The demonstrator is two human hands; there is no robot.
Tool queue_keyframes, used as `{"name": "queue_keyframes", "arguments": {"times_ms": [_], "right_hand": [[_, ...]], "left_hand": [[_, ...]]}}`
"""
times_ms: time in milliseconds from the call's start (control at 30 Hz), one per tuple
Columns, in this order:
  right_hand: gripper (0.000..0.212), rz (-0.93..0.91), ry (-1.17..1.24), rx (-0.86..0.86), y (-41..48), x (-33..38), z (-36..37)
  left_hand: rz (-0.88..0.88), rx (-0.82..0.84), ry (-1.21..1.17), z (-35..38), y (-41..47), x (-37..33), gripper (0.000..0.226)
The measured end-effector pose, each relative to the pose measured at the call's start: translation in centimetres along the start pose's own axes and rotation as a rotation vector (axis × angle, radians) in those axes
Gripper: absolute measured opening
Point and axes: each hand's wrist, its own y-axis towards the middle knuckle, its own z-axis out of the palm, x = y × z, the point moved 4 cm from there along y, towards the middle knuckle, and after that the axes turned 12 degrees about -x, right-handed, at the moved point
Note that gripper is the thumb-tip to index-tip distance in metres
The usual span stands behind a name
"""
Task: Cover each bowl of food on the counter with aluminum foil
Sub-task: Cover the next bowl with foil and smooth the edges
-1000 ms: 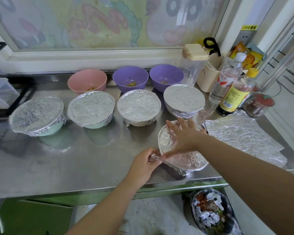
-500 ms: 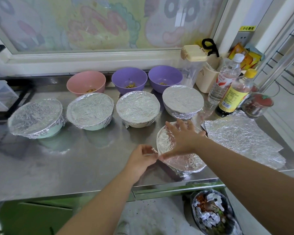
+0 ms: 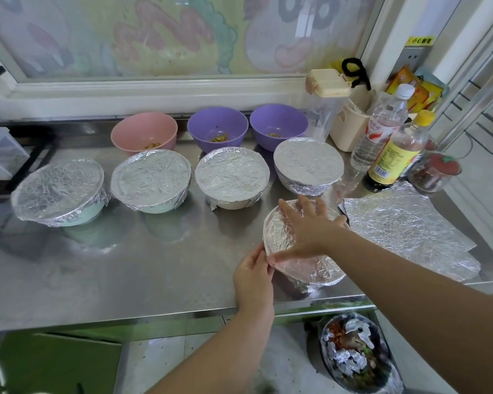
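Left hand point(image 3: 252, 275) has closed in since a second ago. The foil flap it was pinching out to the side is no longer sticking out, and the hand now cups the near-left wall of the bowl point(image 3: 313, 273). Its thumb lies along the rim; the fingers are hidden, so cannot tell if they grip the foil point(image 3: 278, 231) or just press it. Right hand point(image 3: 308, 226) hasn't shifted: flat, fingers spread, pressing the foil top and holding nothing.

The bowl sits under both hands at the near edge of the worktop point(image 3: 125, 265).

Judgement: this cover is nearly sealed, with only the last edge being tucked.

- **Covered:** a row of four bowls point(image 3: 231, 177) beyond the hands.
- **Still open:** a pink bowl point(image 3: 144, 132) and two purple bowls point(image 3: 217, 129) further back, with food inside.
- **Next sheet:** a loose foil sheet point(image 3: 404, 231) lies just right of the right hand.
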Motion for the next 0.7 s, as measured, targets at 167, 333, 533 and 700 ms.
{"name": "queue_keyframes", "arguments": {"times_ms": [167, 333, 533, 700], "right_hand": [[0.141, -0.005, 0.013, -0.028, 0.1, 0.0, 0.2], [0.141, -0.001, 0.011, -0.041, -0.1, 0.0, 0.2], [0.14, 0.002, 0.013, -0.053, -0.1, 0.1, 0.3], [0.14, 0.001, 0.01, -0.063, 0.0, 0.2, 0.4]], "left_hand": [[-0.092, 0.161, 0.034, 0.3, -1.1, -1.3, 0.034], [-0.026, 0.355, 0.128, 1.9, -1.9, -3.1, 0.039], [-0.023, 0.363, 0.198, 2.4, -1.0, -3.8, 0.05], [-0.178, 0.385, 0.23, 2.8, 1.1, -3.4, 0.052]]}}
